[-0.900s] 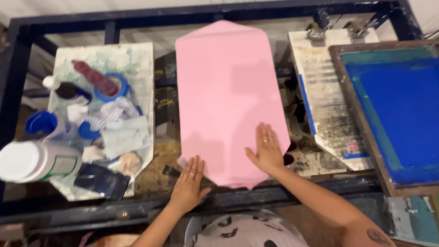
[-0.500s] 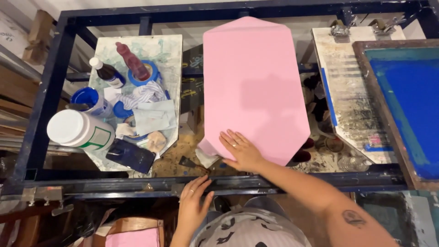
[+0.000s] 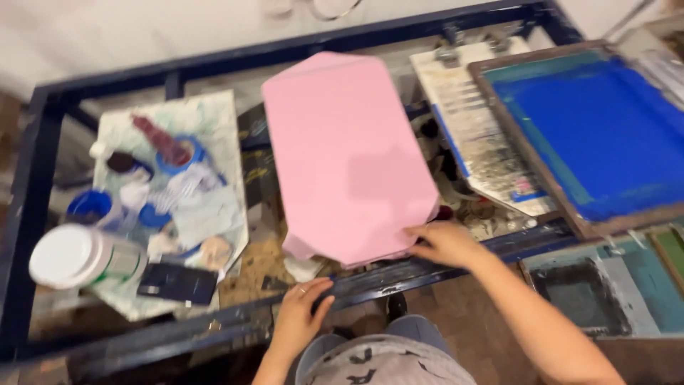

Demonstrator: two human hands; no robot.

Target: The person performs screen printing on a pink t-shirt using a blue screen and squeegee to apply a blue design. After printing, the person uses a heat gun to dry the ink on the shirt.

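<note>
1. A flat pink fabric piece with angled corners point(image 3: 347, 160) lies spread over the platen, inside the dark blue metal frame point(image 3: 399, 274).
2. The right hand point(image 3: 445, 243) pinches its near right corner, fingers closed on the edge.
3. The left hand point(image 3: 301, 314) rests loosely on the frame rail, holding nothing.
4. The near left corner looks slightly rumpled, though blur makes that uncertain, so smoothing seems unfinished.
5. The blue-meshed wooden printing screen point(image 3: 591, 135) sits aside, not over the fabric.

The board point(image 3: 345, 157) lies mid-frame on the frame point(image 3: 43, 128); the tray point(image 3: 214, 114) of jars sits left, the screen point(image 3: 591, 135) right, both hands point(image 3: 303, 314) at its lower edge.
</note>
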